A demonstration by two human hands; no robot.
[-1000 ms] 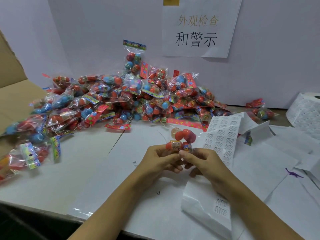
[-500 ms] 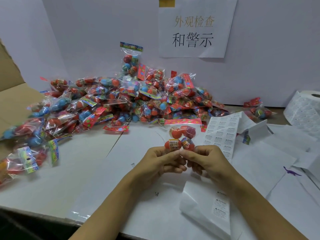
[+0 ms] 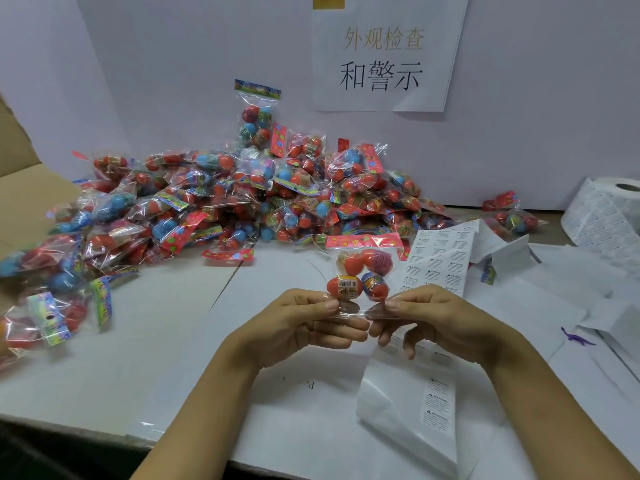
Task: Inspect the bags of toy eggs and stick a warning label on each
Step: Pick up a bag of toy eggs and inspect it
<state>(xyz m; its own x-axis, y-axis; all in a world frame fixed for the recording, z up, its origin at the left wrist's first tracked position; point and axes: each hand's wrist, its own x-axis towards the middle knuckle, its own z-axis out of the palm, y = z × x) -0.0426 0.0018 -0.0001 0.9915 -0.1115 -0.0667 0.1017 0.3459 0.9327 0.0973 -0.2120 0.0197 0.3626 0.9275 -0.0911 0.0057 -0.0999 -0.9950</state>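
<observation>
A clear bag of red toy eggs [image 3: 362, 271] with a red header card stands upright above the table's middle. My left hand [image 3: 298, 323] pinches its lower left corner and my right hand [image 3: 436, 320] pinches its lower right corner. A big pile of bagged toy eggs [image 3: 242, 199] lies behind, against the white wall. A strip of warning labels [image 3: 438, 261] hangs just right of the held bag. More warning labels on backing paper [image 3: 436, 407] lie under my right wrist.
A roll of labels [image 3: 609, 213] sits at the far right. Used backing paper [image 3: 561, 299] is scattered to the right, with a small purple dinosaur [image 3: 576, 338] on it. A cardboard box flap [image 3: 20, 188] rises at the left. A paper sign [image 3: 384, 53] hangs on the wall.
Both hands have drawn slightly apart along the bag's bottom edge, stretching it flat. The bag has turned more upright, with its header card now showing on top.
</observation>
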